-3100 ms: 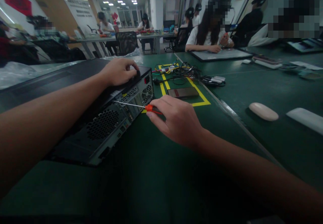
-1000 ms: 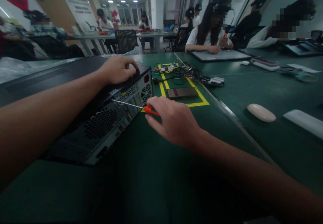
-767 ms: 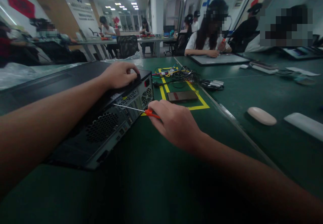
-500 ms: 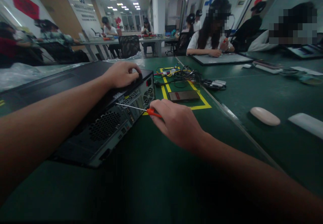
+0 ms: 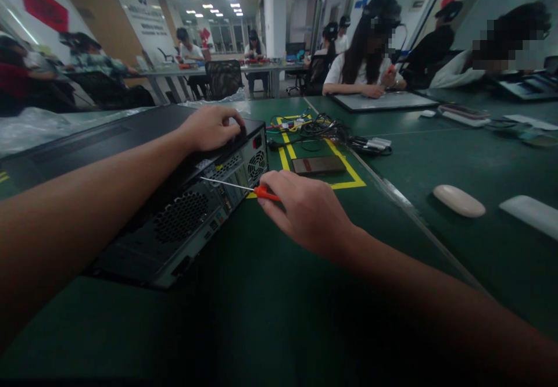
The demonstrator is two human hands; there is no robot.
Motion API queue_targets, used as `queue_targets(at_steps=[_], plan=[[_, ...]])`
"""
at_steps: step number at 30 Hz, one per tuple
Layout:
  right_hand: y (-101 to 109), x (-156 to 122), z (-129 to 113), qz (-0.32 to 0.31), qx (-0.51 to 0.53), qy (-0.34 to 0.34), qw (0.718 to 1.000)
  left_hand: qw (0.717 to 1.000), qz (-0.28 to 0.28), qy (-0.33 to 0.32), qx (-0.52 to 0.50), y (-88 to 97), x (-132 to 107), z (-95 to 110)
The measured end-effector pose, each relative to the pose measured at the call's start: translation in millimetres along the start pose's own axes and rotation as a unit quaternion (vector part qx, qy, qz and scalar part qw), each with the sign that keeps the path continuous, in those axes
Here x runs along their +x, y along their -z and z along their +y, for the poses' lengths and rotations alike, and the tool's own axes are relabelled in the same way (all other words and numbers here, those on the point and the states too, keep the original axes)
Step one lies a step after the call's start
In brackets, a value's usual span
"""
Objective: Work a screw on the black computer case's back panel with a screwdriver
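A black desktop computer case (image 5: 108,134) lies on its side on the green table. Its grey back panel, with a round fan grille and ports, faces toward my right. My left hand (image 5: 213,128) rests on the top near the back edge, fingers bent and apart, holding nothing. In my right hand (image 5: 300,210) is an orange-handled screwdriver (image 5: 263,193), gripped with closed fingers. Its long thin shaft points left, and the tip is at the upper edge of the back panel. Whether it sits in a screw I cannot tell.
Behind my right hand lie a dark flat box (image 5: 320,165), yellow tape (image 5: 349,185) and tangled cables (image 5: 325,126). A pale oval case (image 5: 459,200) and a white object (image 5: 529,215) lie at right. Clear plastic wrap (image 5: 39,128) is at left. A co-worker (image 5: 353,67) sits across the table.
Almost nothing differs. Both hands, the screwdriver and the computer case keep their places; the view has shifted very slightly.
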State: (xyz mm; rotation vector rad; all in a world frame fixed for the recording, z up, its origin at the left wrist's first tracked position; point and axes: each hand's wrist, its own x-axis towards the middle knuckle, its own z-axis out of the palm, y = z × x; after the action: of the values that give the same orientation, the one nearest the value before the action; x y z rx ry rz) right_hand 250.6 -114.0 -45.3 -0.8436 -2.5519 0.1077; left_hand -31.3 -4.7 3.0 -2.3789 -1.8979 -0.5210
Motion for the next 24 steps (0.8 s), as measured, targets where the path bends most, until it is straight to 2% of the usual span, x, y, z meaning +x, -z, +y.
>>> queue_targets(at_steps=[24], plan=[[1.4,-0.2,-3.5,0.007,-0.011,-0.022,1.0,1.0,-0.019,0.014,0.003,4.7,-5.8,10.9]])
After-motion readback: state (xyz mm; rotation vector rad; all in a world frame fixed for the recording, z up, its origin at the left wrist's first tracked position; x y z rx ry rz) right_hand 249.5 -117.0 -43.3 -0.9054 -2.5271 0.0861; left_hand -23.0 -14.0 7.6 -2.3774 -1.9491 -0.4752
